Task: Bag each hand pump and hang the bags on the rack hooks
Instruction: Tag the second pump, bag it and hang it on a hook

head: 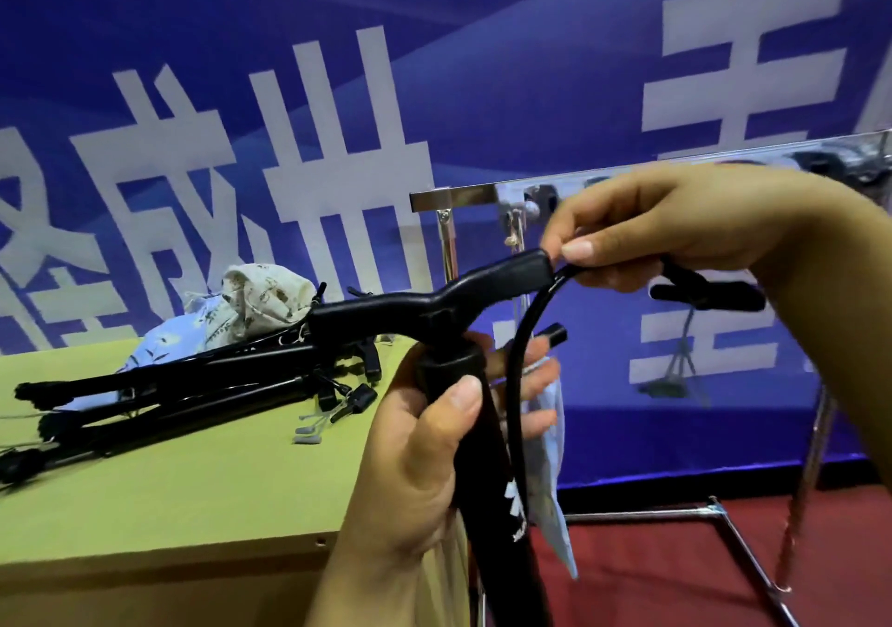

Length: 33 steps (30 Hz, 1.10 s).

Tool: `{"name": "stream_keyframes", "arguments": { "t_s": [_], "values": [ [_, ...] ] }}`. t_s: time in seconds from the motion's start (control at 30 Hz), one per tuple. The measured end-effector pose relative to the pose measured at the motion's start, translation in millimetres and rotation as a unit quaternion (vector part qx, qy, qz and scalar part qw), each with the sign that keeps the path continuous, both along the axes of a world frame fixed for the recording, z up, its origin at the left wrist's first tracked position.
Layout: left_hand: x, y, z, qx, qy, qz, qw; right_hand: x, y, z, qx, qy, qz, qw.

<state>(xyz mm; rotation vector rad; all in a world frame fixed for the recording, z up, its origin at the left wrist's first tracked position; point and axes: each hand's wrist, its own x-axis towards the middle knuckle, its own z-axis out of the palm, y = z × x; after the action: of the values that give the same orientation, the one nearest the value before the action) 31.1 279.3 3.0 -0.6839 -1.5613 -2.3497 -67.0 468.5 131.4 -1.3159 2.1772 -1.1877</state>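
Two hands share one black hand pump, held upright in the air between the yellow-green table and the chrome rack. The left hand wraps its fingers and thumb around the barrel just under the T-handle, apparently to keep the pump steady and vertical while the other hand works. A pale blue cloth bag hangs behind the barrel, seemingly trapped against it by the left fingers, which would keep it ready for the pump to go in. The right hand pinches the thin black hose near the end of the handle, thumb and forefinger closed on it; my guess is that the hose is being tucked or clipped along the handle so it will not snag on the bag's mouth. Several more pumps lie in a loose heap on the table, with a pile of folded cloth bags behind them, near enough for the next round. The rack's top bar stands just beyond the hands; something dark hangs at its far right, though whether that is a bagged pump I cannot tell. Bagging of this pump looks barely begun.
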Motion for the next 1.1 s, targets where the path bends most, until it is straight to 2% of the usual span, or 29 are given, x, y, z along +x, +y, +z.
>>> {"name": "stream_keyframes", "arguments": {
  "t_s": [0.03,0.1,0.2,0.3,0.47,0.57,0.73,1.1],
  "values": [
    [-2.2,1.5,1.6,0.016,-0.001,0.011,1.0,-1.2,5.3,-2.1,-0.01,0.0,-0.007,1.0],
    [-8.3,3.1,5.9,0.028,-0.021,0.054,0.998,0.6,13.8,-4.6,-0.003,0.062,-0.032,0.998],
    [-20.8,4.9,9.6,-0.016,-0.069,0.107,0.992,14.4,14.1,-1.8,-0.046,0.123,-0.045,0.99],
    [-32.4,13.7,8.8,-0.045,-0.115,0.083,0.989,27.9,-3.8,0.8,-0.033,0.203,-0.048,0.977],
    [-39.7,19.3,-0.4,0.015,-0.138,0.022,0.99,20.8,-26.9,2.6,-0.007,0.324,-0.113,0.939],
    [-42.1,15.5,-7.7,0.015,-0.163,0.029,0.986,14.4,-26.7,0.7,0.011,0.333,-0.122,0.935],
    [-43.3,11.1,-9.6,-0.036,-0.132,0.041,0.99,11.5,-31.8,-2.1,0.019,0.311,-0.101,0.945],
    [-42.3,11.4,-13.1,-0.066,-0.109,0.061,0.99,9.8,-37.4,-0.4,0.045,0.291,-0.073,0.953]
  ]
}}
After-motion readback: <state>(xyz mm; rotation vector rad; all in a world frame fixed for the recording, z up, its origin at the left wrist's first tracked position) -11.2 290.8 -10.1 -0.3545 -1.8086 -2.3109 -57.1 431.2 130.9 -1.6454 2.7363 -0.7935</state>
